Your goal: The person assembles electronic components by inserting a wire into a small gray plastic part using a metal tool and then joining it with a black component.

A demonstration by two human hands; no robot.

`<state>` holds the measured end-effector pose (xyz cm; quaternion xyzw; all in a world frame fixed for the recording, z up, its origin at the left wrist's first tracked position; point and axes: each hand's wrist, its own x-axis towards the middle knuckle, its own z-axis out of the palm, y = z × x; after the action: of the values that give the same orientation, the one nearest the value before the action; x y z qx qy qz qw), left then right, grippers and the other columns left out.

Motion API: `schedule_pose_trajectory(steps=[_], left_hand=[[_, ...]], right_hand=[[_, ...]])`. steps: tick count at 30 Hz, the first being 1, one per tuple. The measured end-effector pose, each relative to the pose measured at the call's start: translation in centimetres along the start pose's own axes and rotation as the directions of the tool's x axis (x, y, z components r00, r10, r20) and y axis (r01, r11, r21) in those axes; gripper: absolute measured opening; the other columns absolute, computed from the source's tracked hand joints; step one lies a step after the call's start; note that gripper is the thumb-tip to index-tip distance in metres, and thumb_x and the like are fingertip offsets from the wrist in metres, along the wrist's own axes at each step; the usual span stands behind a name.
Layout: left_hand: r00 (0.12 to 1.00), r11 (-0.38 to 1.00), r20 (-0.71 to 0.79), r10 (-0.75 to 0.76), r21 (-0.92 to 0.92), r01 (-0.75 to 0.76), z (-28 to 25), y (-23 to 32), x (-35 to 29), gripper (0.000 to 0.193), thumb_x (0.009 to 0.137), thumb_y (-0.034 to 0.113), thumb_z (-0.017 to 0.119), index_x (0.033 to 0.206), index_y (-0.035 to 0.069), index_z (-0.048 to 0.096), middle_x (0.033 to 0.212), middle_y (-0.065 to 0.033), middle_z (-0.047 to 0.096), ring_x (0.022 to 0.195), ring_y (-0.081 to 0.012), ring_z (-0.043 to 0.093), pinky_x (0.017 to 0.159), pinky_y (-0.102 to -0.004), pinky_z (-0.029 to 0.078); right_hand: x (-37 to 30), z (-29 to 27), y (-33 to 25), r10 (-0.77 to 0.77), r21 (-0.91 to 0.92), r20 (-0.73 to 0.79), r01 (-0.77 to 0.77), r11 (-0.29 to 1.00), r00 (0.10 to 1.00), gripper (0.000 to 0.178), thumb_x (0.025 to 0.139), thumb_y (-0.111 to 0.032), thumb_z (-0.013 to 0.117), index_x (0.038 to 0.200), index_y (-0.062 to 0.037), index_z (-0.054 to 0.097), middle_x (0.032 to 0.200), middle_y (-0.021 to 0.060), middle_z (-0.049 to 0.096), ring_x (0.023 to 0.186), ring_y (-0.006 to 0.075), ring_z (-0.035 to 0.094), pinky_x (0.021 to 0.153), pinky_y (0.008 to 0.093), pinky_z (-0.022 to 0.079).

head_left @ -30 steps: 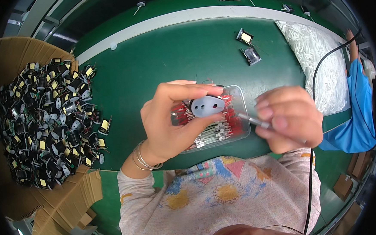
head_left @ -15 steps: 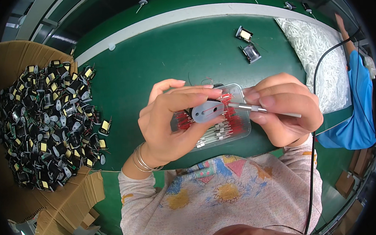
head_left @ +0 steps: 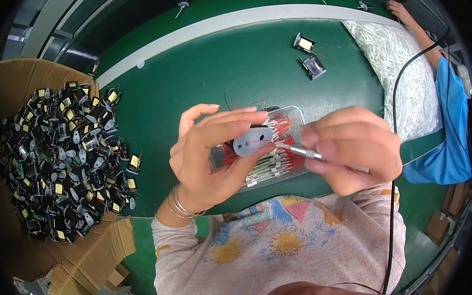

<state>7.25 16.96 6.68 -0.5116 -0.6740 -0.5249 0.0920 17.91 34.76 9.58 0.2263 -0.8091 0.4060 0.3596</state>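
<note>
My left hand [head_left: 207, 157] pinches a small black part with a grey oval face [head_left: 251, 142] between thumb and fingers. That face has round holes in it, and a thin reddish wire shows across it. My right hand [head_left: 358, 153] is closed on a slim silver pen-shaped tool [head_left: 304, 152], its thin tip pointing left, close beside the grey face. Whether the tip touches it I cannot tell. Under both hands sits a clear plastic box [head_left: 300, 114] of red and white pieces with thin leads, partly hidden by my fingers.
A cardboard box [head_left: 4, 72] at left brims with similar black parts [head_left: 66, 158]. Two more parts [head_left: 311, 67] lie on the green table [head_left: 189, 85]. A clear bag of white pieces [head_left: 396, 73] lies at right, a black cable [head_left: 395, 116] nearby. A co-worker's hand [head_left: 401, 13] reaches over the far strip.
Both my hands have shifted slightly left, with the part and the tool still in them; the right hand looks smeared by motion. The co-worker's hand has reached further left at the far right.
</note>
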Motion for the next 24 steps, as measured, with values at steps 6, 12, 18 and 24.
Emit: schedule_pose_trajectory(steps=[6,12,18,24], left_hand=[[1.0,1.0,0.009,-0.005,0.01,0.005,0.0,0.1,-0.1,0.044,0.066,0.008,0.081,0.098,0.008,0.051,0.093,-0.0077,0.07,0.087,-0.0213,0.068,0.085,-0.0348,0.04],[1.0,0.999,0.016,0.016,0.028,-0.017,0.0,0.0,-0.1,0.045,0.066,0.008,0.081,0.1,0.007,0.051,0.094,-0.0078,0.07,0.089,-0.0216,0.068,0.085,-0.0355,0.04],[1.0,0.999,-0.001,-0.001,0.047,0.001,0.0,0.0,-0.2,0.044,0.067,0.007,0.08,0.1,0.007,0.05,0.093,-0.0082,0.07,0.089,-0.0218,0.068,0.086,-0.0358,0.04],[1.0,0.992,-0.028,-0.002,0.128,0.005,0.0,0.2,-0.4,0.045,0.067,0.008,0.081,0.099,0.007,0.049,0.093,-0.0087,0.07,0.089,-0.0215,0.068,0.087,-0.0347,0.039]], right_hand=[[0.3,0.1,0.4,0.054,-0.005,-0.047,-0.055,0.998,0.997,0.029,0.064,0.007,0.072,0.089,0.0027,0.058,0.077,0.0154,0.065,0.069,0.0271,0.065,0.059,0.0322,0.052],[0.4,0.0,0.2,0.04,-0.02,-0.046,-0.041,0.999,0.998,0.029,0.063,0.006,0.073,0.088,0.0032,0.058,0.079,0.0161,0.065,0.069,0.0273,0.065,0.06,0.0329,0.053],[-0.7,0.4,0.2,-0.126,-0.044,-0.001,0.126,0.991,0.992,0.031,0.062,0.002,0.076,0.087,0.0038,0.058,0.085,0.0161,0.064,0.072,0.0255,0.065,0.07,0.0377,0.059],[-0.8,1.3,-0.7,-0.206,-0.178,-0.015,0.2,0.964,0.979,0.028,0.065,0.0,0.075,0.087,0.0038,0.059,0.085,0.0166,0.064,0.078,0.0249,0.064,0.069,0.0357,0.059]])
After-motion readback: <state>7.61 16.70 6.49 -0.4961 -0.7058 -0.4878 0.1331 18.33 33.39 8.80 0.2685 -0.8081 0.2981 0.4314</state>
